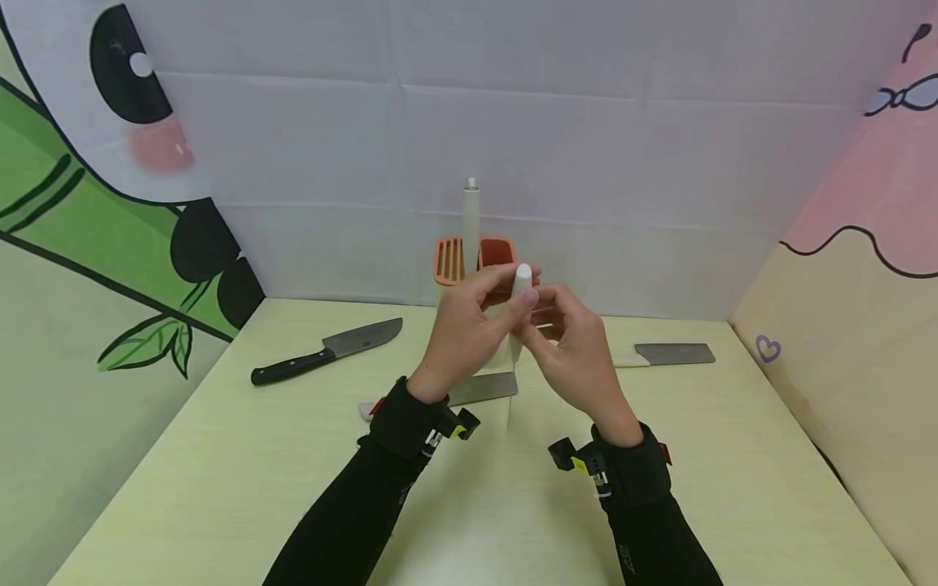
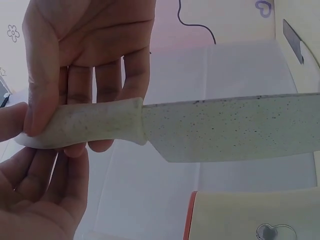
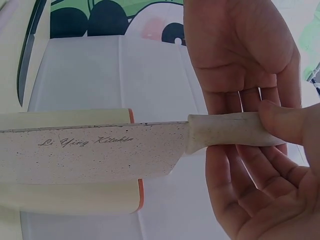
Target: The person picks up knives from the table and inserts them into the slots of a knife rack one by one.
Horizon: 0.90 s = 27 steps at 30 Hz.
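One black knife (image 1: pixel 326 352): flat on the surface (image 1: pixel 469 521), far left.
Middle knife (image 1: pixel 484 388): flat near the left wrist.
Left hand (image 1: pixel 469 321): thumb and fingers pinch the held knife's (image 2: pixel 230 131) handle.
Holder (image 2: pixel 230 212): beyond the hands.
Held knife: upright, blade down, before the holder; apparently being steadied.
Right hand (image 1: pixel 575 354): pinching it too; a next move likely needs one sure grip.
Right knife (image 1: pixel 674 353): flat, far right.

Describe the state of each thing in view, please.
White-handled speckled knife: held by left hand and right hand, blade down.
Black-handled steel knife: lying flat on table.
Right white-handled metal knife: lying, partly hidden.
Middle pale-handled metal knife: lying, partly hidden.
Cream, orange-topped holder: upright.
White cylindrical handle: upright at holder.
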Available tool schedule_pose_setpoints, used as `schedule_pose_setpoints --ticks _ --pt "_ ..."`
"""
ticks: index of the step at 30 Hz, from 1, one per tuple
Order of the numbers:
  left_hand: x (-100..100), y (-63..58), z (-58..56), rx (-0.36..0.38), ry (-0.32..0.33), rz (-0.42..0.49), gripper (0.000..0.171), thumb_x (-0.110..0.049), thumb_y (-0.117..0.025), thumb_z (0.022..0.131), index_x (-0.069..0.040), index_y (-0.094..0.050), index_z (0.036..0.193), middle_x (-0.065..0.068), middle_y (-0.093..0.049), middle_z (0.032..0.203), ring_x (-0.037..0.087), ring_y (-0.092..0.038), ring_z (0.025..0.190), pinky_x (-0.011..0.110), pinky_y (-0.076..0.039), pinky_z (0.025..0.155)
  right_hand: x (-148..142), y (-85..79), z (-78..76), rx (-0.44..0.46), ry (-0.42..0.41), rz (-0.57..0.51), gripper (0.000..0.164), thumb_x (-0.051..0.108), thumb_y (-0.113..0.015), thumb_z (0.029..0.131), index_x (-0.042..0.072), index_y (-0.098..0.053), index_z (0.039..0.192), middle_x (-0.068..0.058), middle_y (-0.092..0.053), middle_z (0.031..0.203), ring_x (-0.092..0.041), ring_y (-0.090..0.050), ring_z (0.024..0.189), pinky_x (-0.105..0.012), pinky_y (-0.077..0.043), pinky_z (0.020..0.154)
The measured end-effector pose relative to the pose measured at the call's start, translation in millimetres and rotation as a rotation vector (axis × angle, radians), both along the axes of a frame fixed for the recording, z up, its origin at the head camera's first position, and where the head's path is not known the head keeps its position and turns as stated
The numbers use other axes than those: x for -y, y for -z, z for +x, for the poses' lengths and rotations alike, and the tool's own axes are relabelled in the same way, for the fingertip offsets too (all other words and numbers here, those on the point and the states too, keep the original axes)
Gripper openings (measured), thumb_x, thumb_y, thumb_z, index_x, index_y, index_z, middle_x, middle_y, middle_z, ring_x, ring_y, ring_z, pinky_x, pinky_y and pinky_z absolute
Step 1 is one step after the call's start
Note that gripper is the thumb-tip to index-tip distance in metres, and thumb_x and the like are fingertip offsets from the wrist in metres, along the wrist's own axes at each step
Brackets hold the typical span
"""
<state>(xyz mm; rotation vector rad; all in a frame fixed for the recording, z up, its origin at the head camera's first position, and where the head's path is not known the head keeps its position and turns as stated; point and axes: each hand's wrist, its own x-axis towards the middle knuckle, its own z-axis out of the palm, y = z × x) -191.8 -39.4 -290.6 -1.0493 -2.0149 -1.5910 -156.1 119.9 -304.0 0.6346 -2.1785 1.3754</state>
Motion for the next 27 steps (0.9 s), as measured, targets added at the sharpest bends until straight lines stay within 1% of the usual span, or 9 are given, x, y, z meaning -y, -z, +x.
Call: schedule_pose_setpoints --ticks 4,8,14,17,21,24,27 --pt "1 -1.4 1.3 -0.021 -0.019 0.002 0.032 -0.022 -0.065 0.096 -0.007 -0.065 0.125 0.003 -0.067 0.114 0.011 -0.064 0.104 0.027 -0.053 0.092 0 -0.5 -0.2 0.011 -0.006 0.006 0.030 0.021 -0.072 0.091 0.011 -0.061 0.117 0.000 -0.066 0.106 -0.013 -0.067 0.090 -0.033 -0.059 0.075" --pt "3 -2.3 2.0 -0.033 -0.031 0.000 0.032 -0.021 -0.066 0.095 -0.007 -0.065 0.124 0.003 -0.067 0.113 0.010 -0.065 0.102 0.028 -0.054 0.091 0 -4.6 2.5 0.059 -0.024 0.003 0.031 0.018 -0.072 0.090 0.011 -0.061 0.118 -0.001 -0.066 0.108 -0.014 -0.067 0.093 -0.032 -0.059 0.078" --pt "5 -5.2 2.3 -0.036 -0.051 0.010 0.032 -0.022 -0.066 0.095 -0.008 -0.066 0.124 0.001 -0.068 0.114 0.010 -0.064 0.098 0.028 -0.054 0.087 0 -25.6 18.7 0.139 -0.044 -0.014 0.034 0.010 -0.073 0.089 0.004 -0.063 0.120 -0.009 -0.068 0.109 -0.021 -0.067 0.098 -0.034 -0.058 0.084" --pt "6 -8.2 2.2 -0.047 -0.051 0.021 0.032 -0.021 -0.066 0.095 -0.008 -0.066 0.124 0.003 -0.068 0.115 0.010 -0.064 0.096 0.028 -0.055 0.085 -9 -21.8 13.5 0.149 -0.048 -0.032 0.033 0.016 -0.072 0.090 0.008 -0.064 0.121 -0.005 -0.069 0.109 -0.017 -0.067 0.100 -0.031 -0.057 0.086" --pt "8 -11.4 2.1 -0.051 -0.048 0.022 0.031 -0.020 -0.066 0.095 -0.008 -0.066 0.123 0.005 -0.068 0.112 0.010 -0.065 0.093 0.028 -0.056 0.082 -26 -9.1 1.0 0.137 -0.067 -0.077 0.032 0.021 -0.068 0.093 0.012 -0.063 0.123 -0.004 -0.069 0.110 -0.018 -0.068 0.099 -0.028 -0.057 0.085" --pt "9 -12.9 2.1 -0.043 -0.048 0.022 0.030 -0.021 -0.066 0.095 -0.007 -0.066 0.122 0.004 -0.068 0.109 0.010 -0.065 0.091 0.027 -0.057 0.081 -32 -6.9 -2.3 0.131 -0.067 -0.102 0.032 0.019 -0.066 0.095 0.011 -0.060 0.126 -0.007 -0.068 0.112 -0.020 -0.069 0.096 -0.028 -0.057 0.084" --pt "10 -14.5 2.6 -0.032 -0.042 0.028 0.030 -0.022 -0.066 0.095 -0.007 -0.067 0.121 0.002 -0.069 0.108 0.009 -0.065 0.091 0.027 -0.057 0.081 -32 -8.4 -4.1 0.137 -0.044 -0.106 0.036 0.015 -0.065 0.095 0.008 -0.057 0.130 -0.011 -0.066 0.116 -0.020 -0.067 0.100 -0.027 -0.056 0.085"
